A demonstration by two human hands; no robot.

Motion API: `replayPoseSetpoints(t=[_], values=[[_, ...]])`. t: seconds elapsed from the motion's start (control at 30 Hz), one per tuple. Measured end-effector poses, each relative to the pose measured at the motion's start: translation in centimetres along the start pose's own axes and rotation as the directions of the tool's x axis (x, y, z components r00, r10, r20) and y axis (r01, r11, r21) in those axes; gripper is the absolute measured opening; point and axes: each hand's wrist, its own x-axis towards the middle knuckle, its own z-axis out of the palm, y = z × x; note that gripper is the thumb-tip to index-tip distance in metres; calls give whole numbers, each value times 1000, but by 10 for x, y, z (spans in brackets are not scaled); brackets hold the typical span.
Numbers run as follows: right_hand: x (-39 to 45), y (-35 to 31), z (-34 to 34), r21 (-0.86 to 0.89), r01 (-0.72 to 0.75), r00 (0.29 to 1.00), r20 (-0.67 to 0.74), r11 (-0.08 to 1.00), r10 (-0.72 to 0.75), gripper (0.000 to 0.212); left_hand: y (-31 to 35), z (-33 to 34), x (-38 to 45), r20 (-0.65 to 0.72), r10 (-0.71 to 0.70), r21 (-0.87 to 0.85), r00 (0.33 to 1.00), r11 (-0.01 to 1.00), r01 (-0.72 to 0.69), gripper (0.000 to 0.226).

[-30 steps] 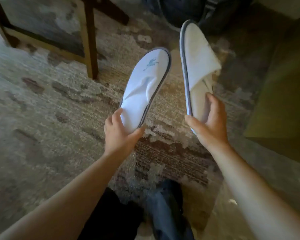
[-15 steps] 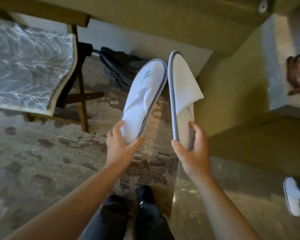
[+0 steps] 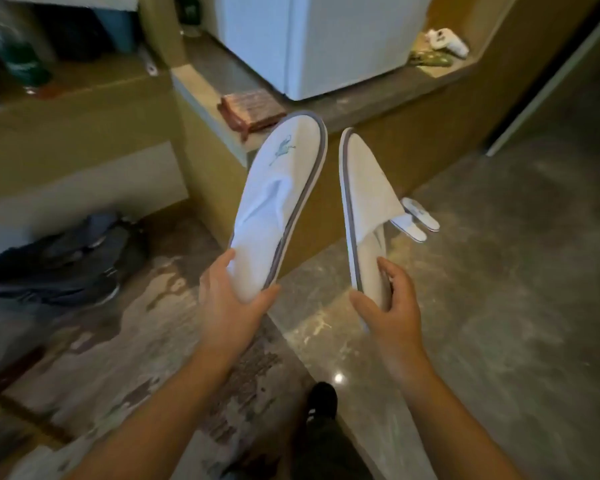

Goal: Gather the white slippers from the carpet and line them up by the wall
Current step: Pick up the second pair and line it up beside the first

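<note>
My left hand grips the heel of a white slipper with grey trim and a blue embroidered mark, toe pointing up and away. In my right hand is a second white slipper, held by its heel and turned on edge so its sole rim faces left. Both are raised above the floor, a hand's width apart. Another pair of white slippers lies on the stone floor at the foot of the olive-coloured wall unit, partly hidden behind the right-hand slipper.
A patterned carpet covers the floor on the left, polished stone on the right. A dark bag lies on the carpet at left. A white fridge and a brown folded item sit on the ledge. My shoe is below.
The view has swung right and up from the carpet and table to the wall unit with the fridge. Both hands still hold the slippers; the pair by the wall has come closer to centre.
</note>
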Motion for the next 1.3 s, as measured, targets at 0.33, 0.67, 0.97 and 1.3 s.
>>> replayPoseSetpoints(t=[0.33,0.67,0.97,1.3], values=[[18,78,-241,57,-76,898,-429,995,93,59,146,218,-50,357,200,-150,912,976,-155,74],[112,133,-444,48,-77,855,-510,996,90,59,285,434,-74,456,288,-208,842,954,-214,73],[286,188,-566,43,-112,833,-540,993,118,60,370,624,16,478,272,-225,835,957,-183,72],[514,210,-673,74,-140,831,-534,987,157,60,499,787,143,489,225,-190,843,970,-149,75]])
